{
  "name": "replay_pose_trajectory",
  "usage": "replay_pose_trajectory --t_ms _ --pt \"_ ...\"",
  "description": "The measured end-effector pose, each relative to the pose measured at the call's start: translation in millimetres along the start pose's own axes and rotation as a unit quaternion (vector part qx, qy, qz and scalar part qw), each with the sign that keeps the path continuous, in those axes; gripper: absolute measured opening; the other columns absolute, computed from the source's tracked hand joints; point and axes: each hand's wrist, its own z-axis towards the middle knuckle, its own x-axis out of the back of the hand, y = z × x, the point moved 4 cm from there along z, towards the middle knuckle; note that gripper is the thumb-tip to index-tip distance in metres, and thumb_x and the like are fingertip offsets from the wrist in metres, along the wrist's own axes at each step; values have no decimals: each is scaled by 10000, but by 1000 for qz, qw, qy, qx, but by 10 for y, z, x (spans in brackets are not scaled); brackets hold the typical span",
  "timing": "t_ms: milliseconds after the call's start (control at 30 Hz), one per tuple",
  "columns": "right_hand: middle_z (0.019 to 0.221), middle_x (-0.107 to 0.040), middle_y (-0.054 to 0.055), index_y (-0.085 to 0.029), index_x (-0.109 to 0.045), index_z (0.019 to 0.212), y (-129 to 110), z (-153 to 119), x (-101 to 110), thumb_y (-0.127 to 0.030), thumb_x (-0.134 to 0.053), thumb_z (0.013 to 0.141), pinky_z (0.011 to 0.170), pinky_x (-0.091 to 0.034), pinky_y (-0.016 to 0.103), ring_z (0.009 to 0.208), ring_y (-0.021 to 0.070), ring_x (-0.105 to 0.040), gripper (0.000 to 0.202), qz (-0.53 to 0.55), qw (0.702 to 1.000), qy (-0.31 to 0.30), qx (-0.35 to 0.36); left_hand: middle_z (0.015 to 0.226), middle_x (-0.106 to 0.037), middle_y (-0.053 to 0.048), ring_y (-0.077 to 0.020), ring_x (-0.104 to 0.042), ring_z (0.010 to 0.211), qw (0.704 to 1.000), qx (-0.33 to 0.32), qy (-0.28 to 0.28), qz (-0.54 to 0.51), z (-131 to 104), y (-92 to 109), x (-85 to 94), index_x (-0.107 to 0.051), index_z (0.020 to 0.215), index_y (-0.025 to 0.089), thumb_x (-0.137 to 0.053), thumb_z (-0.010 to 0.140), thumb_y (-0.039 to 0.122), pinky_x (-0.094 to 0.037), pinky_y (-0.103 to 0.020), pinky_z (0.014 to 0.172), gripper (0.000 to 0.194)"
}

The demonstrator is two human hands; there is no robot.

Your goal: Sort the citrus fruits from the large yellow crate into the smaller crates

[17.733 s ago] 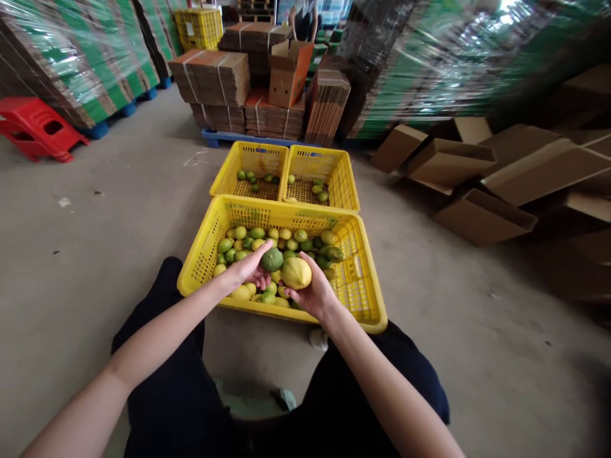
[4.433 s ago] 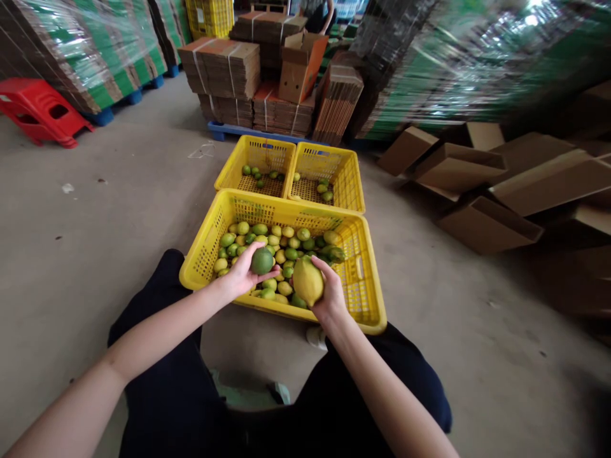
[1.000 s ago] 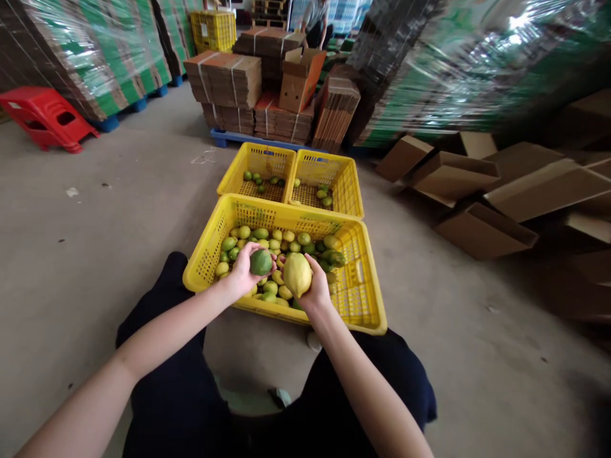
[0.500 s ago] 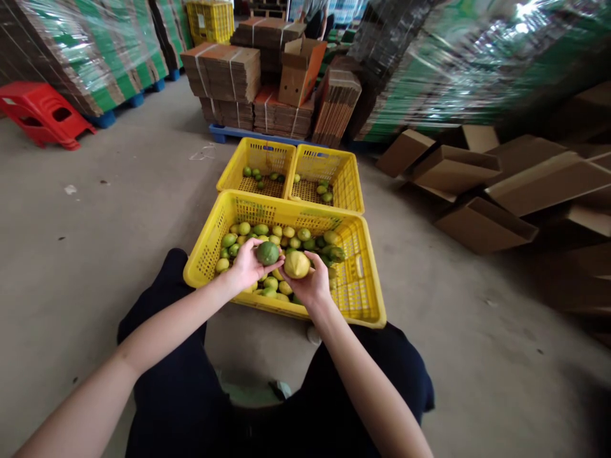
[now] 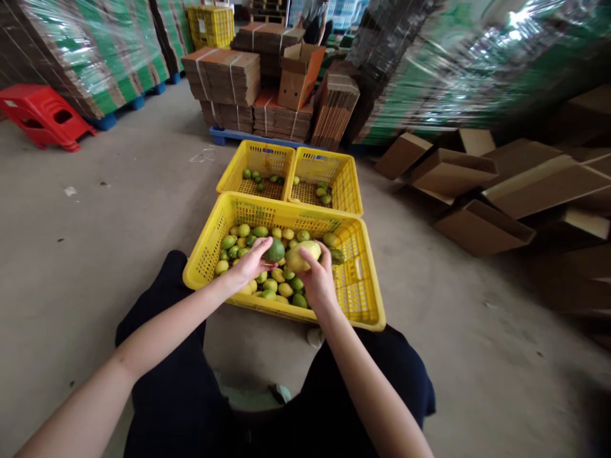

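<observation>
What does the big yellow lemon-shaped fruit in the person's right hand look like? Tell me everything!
The big, pale yellow, lemon-shaped fruit looks whole and longer than it is wide. It lies roughly sideways in the bare right hand, whose thumb crosses its near side and hides some skin. It's held over the large, yellow, holed plastic crate. Close beside it is the round, dark green fruit in the bare left hand; I can't tell if they touch.

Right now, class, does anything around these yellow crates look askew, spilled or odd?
Yes: the cardboard boxes at right lie tipped and jumbled, unlike the strapped cardboard stacks beyond the yellow crates. A pale scrap also lies on the floor at left. No fruit looks spilled.
</observation>
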Motion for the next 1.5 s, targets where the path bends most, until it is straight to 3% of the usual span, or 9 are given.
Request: replay_pose_trajectory --t_ms 167,333,467,567,767,900,1067,1367,1500 --pt "1252 -646 75 -295 -535 1266 -305 -159 51 -262 -812 667 1074 -467 490 1200 288 -606 661 -274 893 11 357 1208 -677 -34 -206 -598 1240 976 -196 -16 98 -144 205 -15 -680 1030 242 -879 602 12 -509 -220 991 525" --pt "1204 -669 95 -289 -579 1211 -283 -196 63 -249 -707 773 1063 -463 553 1161 314 -617 458 -374 811 -2 449 1248 -676 -53 -259 -492 1390 960 -241 -55 134 -235 214 -53 -720 962 249 -888 558 -16 -488 -299 1078 512" --pt "1189 -652 103 -275 -599 1182 -280 -205 53 -238 -711 761 1058 -466 562 1148 315 -615 436 -371 800 -18 471 1223 -675 -61 -235 -520 1355 947 -270 -67 160 -283 218 -80 -755 951 222 -871 518 -80 -420 -261 1133 541" --pt "1213 -616 101 -267 -650 1135 -318 -184 71 -300 -811 664 1004 -512 533 1163 322 -595 499 -329 853 -12 405 1219 -668 -74 -233 -610 1239 960 -237 -70 135 -233 229 -70 -764 989 200 -862 527 -75 -473 -241 1060 547" --pt "1046 -740 28 -247 -682 1076 -229 -112 40 -327 -819 643 815 -587 362 974 252 -690 460 -38 991 -100 75 1094 -740 -120 -256 -714 1055 993 -66 -97 -10 -71 188 -21 -697 1061 142 -676 819 119 -581 -328 895 244" --pt "936 -754 -3 -230 -687 980 -177 -130 -18 -310 -749 648 692 -613 326 846 228 -713 347 84 986 -140 -31 960 -749 -162 -241 -749 872 990 32 -110 -79 -59 149 -13 -652 1087 88 -489 933 226 -602 -308 761 264" --pt "737 -736 21 -186 -673 936 -126 -141 -27 -296 -732 708 558 -601 303 646 213 -712 260 90 982 -100 -130 823 -721 -105 -154 -678 596 989 28 -123 -73 76 118 78 -628 1051 106 -461 971 311 -521 -207 504 277" --pt "575 -672 18 -198 -604 860 -125 -98 191 -275 -562 947 496 -570 237 528 157 -655 124 117 952 25 -282 979 -705 -92 -177 -708 672 982 174 68 19 513 -664 666 -506 1303 238 -506 962 341 -514 -229 477 356" --pt "581 -669 12 -200 -607 880 -190 -131 269 -287 -582 939 502 -571 244 545 164 -656 107 122 955 19 -269 973 -667 -101 -211 -714 737 978 154 124 61 650 -651 699 -414 1380 224 -500 969 340 -547 -262 503 435"
